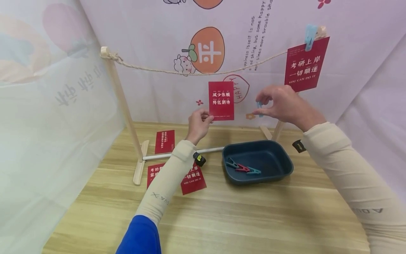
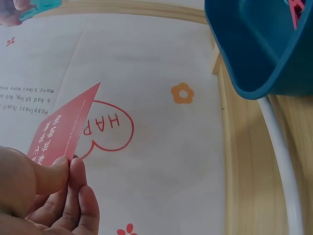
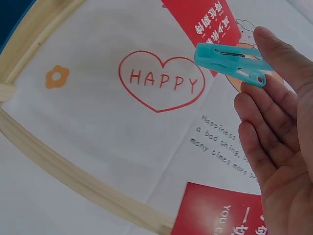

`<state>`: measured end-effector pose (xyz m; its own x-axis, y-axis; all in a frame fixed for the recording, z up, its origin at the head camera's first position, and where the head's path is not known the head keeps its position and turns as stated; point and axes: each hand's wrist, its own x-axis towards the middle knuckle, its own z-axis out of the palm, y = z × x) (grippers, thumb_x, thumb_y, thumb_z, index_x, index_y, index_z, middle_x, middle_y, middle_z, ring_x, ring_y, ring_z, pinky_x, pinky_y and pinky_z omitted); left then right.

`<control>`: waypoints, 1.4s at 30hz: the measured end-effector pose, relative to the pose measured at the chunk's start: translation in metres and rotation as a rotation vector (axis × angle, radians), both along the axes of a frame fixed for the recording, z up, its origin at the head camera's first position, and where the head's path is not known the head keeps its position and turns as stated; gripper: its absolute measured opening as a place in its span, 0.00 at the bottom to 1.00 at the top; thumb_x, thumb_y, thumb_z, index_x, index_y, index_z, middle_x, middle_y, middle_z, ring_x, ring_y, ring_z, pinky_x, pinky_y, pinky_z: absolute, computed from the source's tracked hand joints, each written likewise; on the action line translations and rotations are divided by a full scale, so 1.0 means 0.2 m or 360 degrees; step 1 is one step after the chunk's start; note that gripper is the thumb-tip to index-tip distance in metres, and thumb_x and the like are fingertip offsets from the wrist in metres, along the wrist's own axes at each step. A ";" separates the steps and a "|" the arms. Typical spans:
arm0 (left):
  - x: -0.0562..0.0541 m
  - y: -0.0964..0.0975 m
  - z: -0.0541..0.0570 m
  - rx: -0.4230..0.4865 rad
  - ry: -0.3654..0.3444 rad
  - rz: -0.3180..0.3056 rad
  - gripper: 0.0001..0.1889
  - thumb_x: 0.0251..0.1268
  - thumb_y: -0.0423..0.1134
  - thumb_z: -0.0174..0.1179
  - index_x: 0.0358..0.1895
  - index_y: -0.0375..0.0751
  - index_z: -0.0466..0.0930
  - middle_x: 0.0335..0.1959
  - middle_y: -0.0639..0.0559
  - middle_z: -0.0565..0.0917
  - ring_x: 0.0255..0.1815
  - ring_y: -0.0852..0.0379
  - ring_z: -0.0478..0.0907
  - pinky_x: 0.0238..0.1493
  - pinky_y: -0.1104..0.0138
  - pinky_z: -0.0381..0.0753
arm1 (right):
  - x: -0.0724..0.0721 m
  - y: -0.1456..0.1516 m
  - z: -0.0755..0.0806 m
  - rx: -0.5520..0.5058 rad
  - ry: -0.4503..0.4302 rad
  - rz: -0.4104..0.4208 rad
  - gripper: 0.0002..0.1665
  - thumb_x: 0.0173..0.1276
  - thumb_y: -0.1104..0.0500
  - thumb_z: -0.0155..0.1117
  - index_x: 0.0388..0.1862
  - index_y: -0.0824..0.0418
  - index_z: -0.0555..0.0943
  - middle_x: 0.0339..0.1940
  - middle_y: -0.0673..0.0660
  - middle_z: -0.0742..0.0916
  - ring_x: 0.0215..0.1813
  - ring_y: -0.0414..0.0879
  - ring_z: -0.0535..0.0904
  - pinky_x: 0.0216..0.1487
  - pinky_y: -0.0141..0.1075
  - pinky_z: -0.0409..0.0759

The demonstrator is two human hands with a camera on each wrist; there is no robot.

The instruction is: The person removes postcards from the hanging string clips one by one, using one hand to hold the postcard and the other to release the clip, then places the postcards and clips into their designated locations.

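My left hand (image 1: 199, 125) pinches a red card (image 1: 221, 100) with white lettering by its lower left corner, thumb in front. The card is held upright, below the sagging middle of the rope (image 1: 203, 73). To its right, my right hand (image 1: 283, 106) holds a light blue clothespin (image 3: 230, 61) between thumb and fingertips, apart from card and rope. Another red card (image 1: 306, 67) hangs at the rope's right end under a light blue clothespin (image 1: 310, 37).
A dark blue bin (image 1: 272, 176) on the wooden table (image 1: 247, 215) holds several clothespins (image 1: 242, 168). More red cards (image 1: 165, 141) lie left of it, some partly behind my left forearm. A wooden post (image 1: 122, 102) carries the rope's left end; a white rod (image 1: 209, 150) runs low behind.
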<state>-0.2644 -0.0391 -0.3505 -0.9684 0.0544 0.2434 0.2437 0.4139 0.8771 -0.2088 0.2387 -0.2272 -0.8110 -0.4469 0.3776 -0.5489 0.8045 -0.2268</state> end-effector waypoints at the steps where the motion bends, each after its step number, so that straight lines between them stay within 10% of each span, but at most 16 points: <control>1: 0.00 0.00 -0.01 -0.0001 -0.0009 0.0001 0.11 0.78 0.37 0.63 0.54 0.35 0.85 0.46 0.42 0.90 0.46 0.49 0.89 0.47 0.63 0.90 | 0.00 0.00 -0.01 0.0002 -0.0007 -0.0001 0.25 0.57 0.55 0.86 0.51 0.62 0.88 0.48 0.63 0.92 0.48 0.58 0.90 0.54 0.56 0.91; 42: -0.05 -0.28 -0.21 0.0051 -0.0286 0.0158 0.16 0.76 0.33 0.63 0.60 0.28 0.81 0.51 0.35 0.89 0.53 0.41 0.89 0.53 0.57 0.90 | -0.02 0.04 -0.28 0.0052 -0.0201 0.0007 0.26 0.56 0.55 0.87 0.52 0.63 0.89 0.48 0.62 0.93 0.48 0.54 0.90 0.54 0.52 0.91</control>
